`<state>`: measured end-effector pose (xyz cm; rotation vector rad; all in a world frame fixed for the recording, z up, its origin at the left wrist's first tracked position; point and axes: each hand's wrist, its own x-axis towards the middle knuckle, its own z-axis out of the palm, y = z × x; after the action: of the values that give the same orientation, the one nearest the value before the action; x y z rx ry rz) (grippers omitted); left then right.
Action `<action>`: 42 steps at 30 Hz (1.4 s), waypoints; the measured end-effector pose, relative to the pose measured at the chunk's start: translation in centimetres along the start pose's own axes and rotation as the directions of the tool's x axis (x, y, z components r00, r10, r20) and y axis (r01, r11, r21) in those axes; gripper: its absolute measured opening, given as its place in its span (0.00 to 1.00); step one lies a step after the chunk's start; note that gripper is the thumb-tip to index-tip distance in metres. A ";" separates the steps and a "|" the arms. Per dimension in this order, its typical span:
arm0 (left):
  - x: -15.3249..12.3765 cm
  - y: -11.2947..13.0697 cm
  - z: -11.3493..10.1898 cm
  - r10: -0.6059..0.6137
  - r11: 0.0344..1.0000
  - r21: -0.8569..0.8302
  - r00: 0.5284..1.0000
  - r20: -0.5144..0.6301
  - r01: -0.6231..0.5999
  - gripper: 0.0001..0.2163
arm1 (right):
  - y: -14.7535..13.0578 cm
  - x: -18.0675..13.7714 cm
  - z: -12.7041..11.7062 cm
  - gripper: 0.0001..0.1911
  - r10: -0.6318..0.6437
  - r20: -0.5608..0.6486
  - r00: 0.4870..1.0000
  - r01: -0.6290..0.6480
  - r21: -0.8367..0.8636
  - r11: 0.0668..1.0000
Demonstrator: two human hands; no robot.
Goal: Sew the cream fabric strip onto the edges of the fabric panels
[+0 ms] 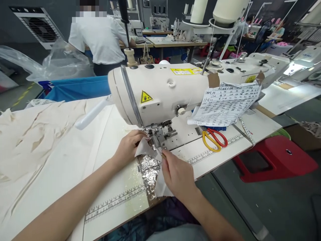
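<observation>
A white sewing machine stands on the table in front of me. A piece of pale fabric lies under its needle area and hangs down toward the table's front edge. My left hand is closed on the fabric's left side, close to the presser foot. My right hand pinches the fabric from the right, just in front of the foot. Fingertips of both hands are partly hidden. Shiny tape covers the table strip beneath the fabric.
Scissors with yellow and red handles lie right of the machine. A handwritten sheet hangs on the machine's body. Cream fabric pieces are heaped at left. A red stool stands at right. A person works beyond.
</observation>
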<state>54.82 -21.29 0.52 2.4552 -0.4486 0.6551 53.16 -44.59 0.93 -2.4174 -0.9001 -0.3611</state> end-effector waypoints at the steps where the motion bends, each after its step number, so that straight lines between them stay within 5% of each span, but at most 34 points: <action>1: 0.0 0.0 0.0 -0.009 1.000 -0.005 1.000 0.003 0.009 0.09 | 0.0 0.3 0.2 0.16 -0.004 0.001 1.000 0.004 0.000 1.000; 18: 0.2 0.0 0.0 -0.142 0.987 -0.063 0.988 0.058 0.145 0.10 | 0.1 1.3 1.0 0.15 -0.017 -0.023 1.000 0.019 0.051 0.999; 31: 0.5 0.0 0.3 -0.088 0.994 0.073 0.994 0.069 0.083 0.09 | -0.2 1.6 1.3 0.15 -0.046 0.046 0.998 0.048 -0.054 0.997; 42: 0.8 -0.2 0.0 -0.281 0.941 -0.172 0.956 0.078 0.291 0.09 | -0.2 1.6 1.2 0.15 -0.022 0.050 0.998 0.024 -0.037 0.999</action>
<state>55.55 -21.24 0.86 2.3050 -0.1559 0.4096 54.29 -42.94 0.69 -2.4622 -0.9520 -0.3305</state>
